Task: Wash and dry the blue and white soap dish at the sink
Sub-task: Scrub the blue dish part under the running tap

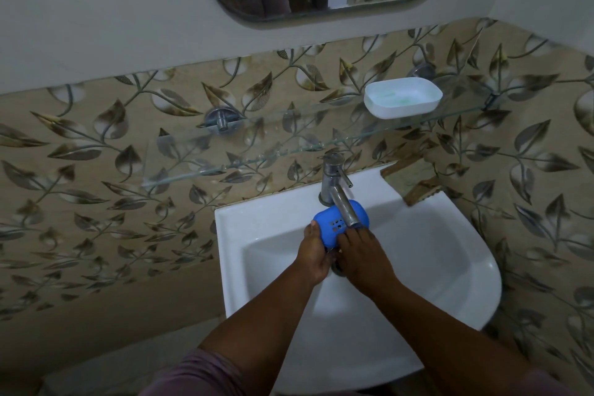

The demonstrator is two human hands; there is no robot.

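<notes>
Holding the blue tray [334, 220] under the tap [344, 206] with left hand [316, 255] and right hand [361, 254] gripping its near edge, we judge it light, stiff, slippery; the white base [403, 97] sits above the tap.

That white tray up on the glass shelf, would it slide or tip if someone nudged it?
The white soap dish tray looks like thin plastic, so probably light. On the smooth glass shelf it would likely slide easily. Low and wide, it seems unlikely to tip.
</notes>
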